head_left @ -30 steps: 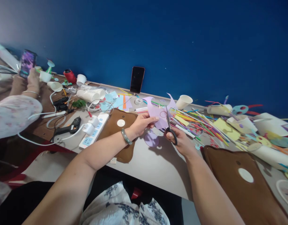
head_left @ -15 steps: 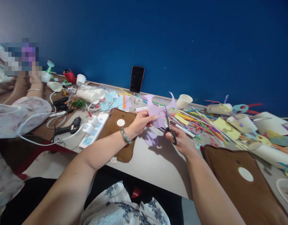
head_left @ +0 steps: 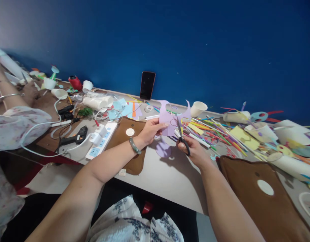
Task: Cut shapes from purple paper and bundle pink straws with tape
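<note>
A sheet of purple paper (head_left: pixel 166 116) with curved cut-outs along its top is pinched in my left hand (head_left: pixel 152 130) by its lower left side. A small circle is drawn on the sheet. My right hand (head_left: pixel 191 149) grips black-handled scissors (head_left: pixel 184 144), whose blades point up and lie against the paper's right part, near the drawn circle. Whether the blades are apart is hard to make out. Below the paper, a purple paper disc (head_left: pixel 163 150) lies on the table.
Colourful sticks (head_left: pixel 220 134) and paper cups (head_left: pixel 198 109) crowd the right side. To the left are a power strip (head_left: pixel 101 140), a glue gun (head_left: pixel 73 137) with cables, and a brown pad (head_left: pixel 119 141). A phone (head_left: pixel 147 85) leans on the wall. A co-worker's arm (head_left: pixel 12 90) is at far left.
The purple paper has turned and shifted slightly against the scissors; both my hands stay in nearly the same place. At far left, the co-worker's hands have moved lower and leftward.
</note>
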Demonstrator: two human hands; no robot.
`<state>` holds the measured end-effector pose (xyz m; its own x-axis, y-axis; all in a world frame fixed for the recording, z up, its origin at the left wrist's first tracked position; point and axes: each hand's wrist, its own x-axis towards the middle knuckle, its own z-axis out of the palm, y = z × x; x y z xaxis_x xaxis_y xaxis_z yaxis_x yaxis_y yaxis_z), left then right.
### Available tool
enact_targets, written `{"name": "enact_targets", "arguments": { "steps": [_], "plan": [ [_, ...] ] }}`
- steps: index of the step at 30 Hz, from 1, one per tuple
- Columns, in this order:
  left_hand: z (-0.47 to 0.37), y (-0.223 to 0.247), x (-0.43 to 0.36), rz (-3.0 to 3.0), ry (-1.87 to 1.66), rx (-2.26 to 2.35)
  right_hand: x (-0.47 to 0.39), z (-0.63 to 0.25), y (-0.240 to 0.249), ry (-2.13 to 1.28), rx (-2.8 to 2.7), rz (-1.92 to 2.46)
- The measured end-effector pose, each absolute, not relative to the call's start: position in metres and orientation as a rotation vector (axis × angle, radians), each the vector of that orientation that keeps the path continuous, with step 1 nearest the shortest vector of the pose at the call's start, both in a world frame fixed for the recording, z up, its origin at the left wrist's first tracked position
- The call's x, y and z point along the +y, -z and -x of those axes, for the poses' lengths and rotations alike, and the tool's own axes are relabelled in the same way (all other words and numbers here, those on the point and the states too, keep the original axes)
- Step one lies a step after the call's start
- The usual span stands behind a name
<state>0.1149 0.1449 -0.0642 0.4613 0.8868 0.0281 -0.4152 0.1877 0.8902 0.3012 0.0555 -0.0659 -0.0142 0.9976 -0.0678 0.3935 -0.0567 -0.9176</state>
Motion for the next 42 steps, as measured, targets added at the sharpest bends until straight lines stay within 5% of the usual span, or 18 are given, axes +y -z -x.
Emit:
{"name": "enact_targets", "arguments": {
  "steps": [42],
  "plan": [
    [-0.107,0.065,0.145,-1.266,-1.030,0.577,0.053,-0.305,0.070,-1.232,-1.419,1.415]
  ]
}}
